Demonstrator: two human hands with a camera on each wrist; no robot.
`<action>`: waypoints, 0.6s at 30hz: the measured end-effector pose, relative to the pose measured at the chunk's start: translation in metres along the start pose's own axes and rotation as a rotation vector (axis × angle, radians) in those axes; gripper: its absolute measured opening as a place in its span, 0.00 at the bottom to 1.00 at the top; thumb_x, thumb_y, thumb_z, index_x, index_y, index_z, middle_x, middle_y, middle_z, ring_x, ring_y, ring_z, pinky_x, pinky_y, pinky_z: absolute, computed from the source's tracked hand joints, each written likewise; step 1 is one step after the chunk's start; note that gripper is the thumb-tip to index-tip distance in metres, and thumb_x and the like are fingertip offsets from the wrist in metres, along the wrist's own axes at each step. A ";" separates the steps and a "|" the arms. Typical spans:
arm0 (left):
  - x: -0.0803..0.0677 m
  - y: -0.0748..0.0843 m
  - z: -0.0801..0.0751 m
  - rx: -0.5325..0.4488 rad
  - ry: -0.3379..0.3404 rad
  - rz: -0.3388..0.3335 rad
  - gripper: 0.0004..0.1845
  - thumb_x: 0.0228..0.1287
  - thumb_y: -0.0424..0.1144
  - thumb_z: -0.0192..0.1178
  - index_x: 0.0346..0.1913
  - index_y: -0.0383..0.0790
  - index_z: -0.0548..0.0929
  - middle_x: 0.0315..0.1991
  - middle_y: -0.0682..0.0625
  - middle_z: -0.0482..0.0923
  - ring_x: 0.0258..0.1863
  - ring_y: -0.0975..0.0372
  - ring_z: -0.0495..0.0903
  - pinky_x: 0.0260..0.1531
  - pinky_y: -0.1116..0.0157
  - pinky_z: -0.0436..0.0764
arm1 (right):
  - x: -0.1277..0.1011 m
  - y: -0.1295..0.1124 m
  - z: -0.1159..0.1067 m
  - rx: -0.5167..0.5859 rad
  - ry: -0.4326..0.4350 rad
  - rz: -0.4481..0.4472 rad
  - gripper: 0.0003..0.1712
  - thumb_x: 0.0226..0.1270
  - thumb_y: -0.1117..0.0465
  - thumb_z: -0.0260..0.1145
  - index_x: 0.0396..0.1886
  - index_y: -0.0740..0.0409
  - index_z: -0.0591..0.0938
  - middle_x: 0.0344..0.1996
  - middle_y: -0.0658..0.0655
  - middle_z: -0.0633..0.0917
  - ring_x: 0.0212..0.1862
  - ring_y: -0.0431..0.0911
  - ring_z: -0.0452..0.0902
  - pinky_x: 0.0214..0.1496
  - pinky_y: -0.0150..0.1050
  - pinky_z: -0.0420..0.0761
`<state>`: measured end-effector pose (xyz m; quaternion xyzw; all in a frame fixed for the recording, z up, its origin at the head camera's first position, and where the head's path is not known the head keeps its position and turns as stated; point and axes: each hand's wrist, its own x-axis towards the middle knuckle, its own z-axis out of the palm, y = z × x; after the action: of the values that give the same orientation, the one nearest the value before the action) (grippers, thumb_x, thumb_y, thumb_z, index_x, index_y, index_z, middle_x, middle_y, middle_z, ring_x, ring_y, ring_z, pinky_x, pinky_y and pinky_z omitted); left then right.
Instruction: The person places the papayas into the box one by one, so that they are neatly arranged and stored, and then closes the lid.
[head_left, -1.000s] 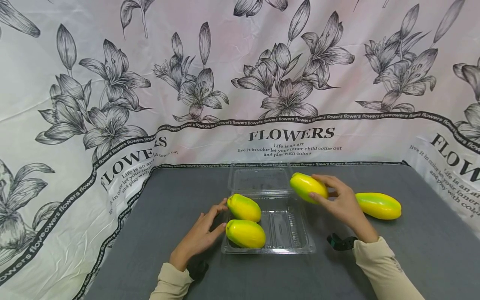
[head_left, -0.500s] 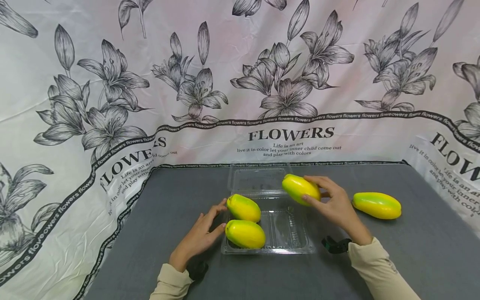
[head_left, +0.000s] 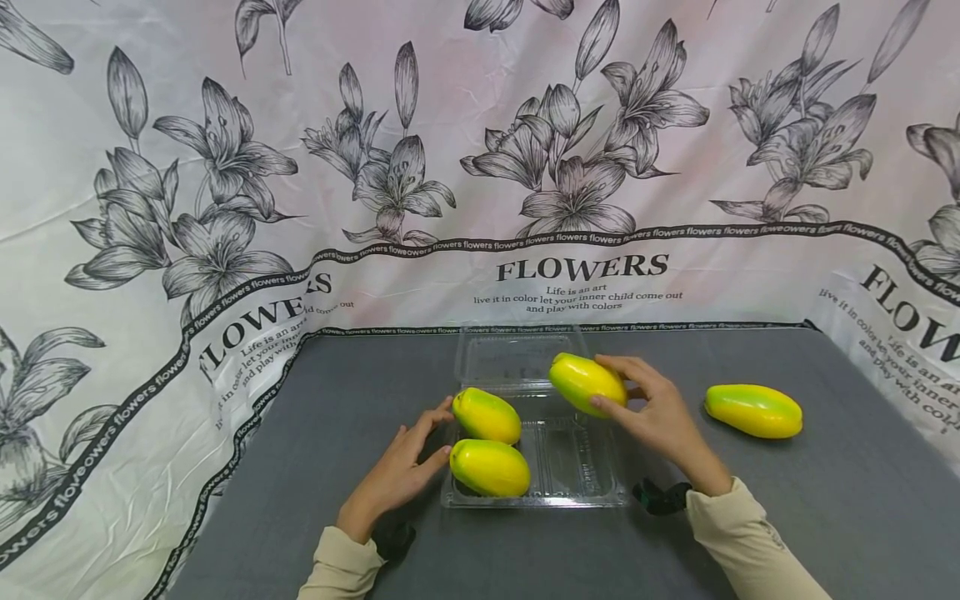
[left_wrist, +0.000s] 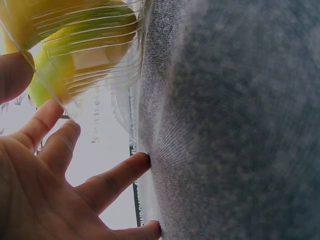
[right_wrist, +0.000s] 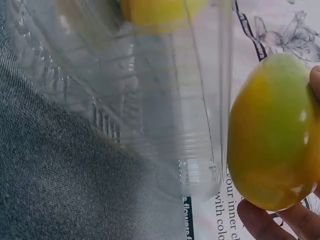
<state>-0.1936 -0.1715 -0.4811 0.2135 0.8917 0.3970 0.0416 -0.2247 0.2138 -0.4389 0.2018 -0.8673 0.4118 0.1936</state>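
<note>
A clear plastic clamshell box (head_left: 581, 487) lies open on the grey table (head_left: 337, 400), its lid (head_left: 517, 357) folded back. Two yellow-green mangoes (head_left: 487, 415) (head_left: 490, 467) sit in its left half. My right hand (head_left: 651, 410) grips a third mango (head_left: 587, 383) (right_wrist: 272, 135) in the air over the box's back right part. My left hand (head_left: 397, 471) (left_wrist: 45, 195) rests with straight fingers against the box's left wall (left_wrist: 95, 65). A fourth mango (head_left: 753, 411) lies on the table to the right.
A white cloth printed with black flowers and the word FLOWERS (head_left: 582, 268) hangs behind and drapes along both sides of the table. Black wrist straps (head_left: 660, 497) show at both cuffs.
My right hand has carried its mango leftward, from beside the box's right edge to above its back right part. The left hand and the other mangoes stay put.
</note>
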 end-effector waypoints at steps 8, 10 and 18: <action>-0.001 0.000 0.000 -0.003 -0.002 0.001 0.26 0.78 0.52 0.54 0.73 0.51 0.65 0.83 0.60 0.48 0.81 0.52 0.56 0.74 0.28 0.39 | 0.000 -0.006 0.003 0.007 -0.018 -0.026 0.31 0.60 0.62 0.78 0.64 0.56 0.82 0.58 0.57 0.84 0.51 0.34 0.77 0.44 0.31 0.84; -0.001 0.001 0.000 -0.002 -0.003 0.003 0.27 0.78 0.52 0.54 0.73 0.50 0.65 0.83 0.60 0.48 0.81 0.52 0.57 0.74 0.28 0.39 | 0.000 -0.007 0.004 0.013 -0.022 -0.033 0.31 0.59 0.62 0.78 0.63 0.56 0.82 0.58 0.57 0.84 0.51 0.36 0.78 0.44 0.32 0.84; -0.002 0.002 -0.001 -0.006 -0.003 0.013 0.26 0.78 0.51 0.54 0.73 0.49 0.65 0.83 0.59 0.49 0.81 0.52 0.56 0.74 0.28 0.39 | -0.002 -0.012 0.007 0.034 -0.031 -0.038 0.32 0.59 0.61 0.79 0.65 0.52 0.81 0.58 0.55 0.84 0.52 0.38 0.79 0.46 0.33 0.84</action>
<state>-0.1916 -0.1715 -0.4795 0.2196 0.8890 0.3998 0.0410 -0.2179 0.2021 -0.4365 0.2280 -0.8590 0.4195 0.1846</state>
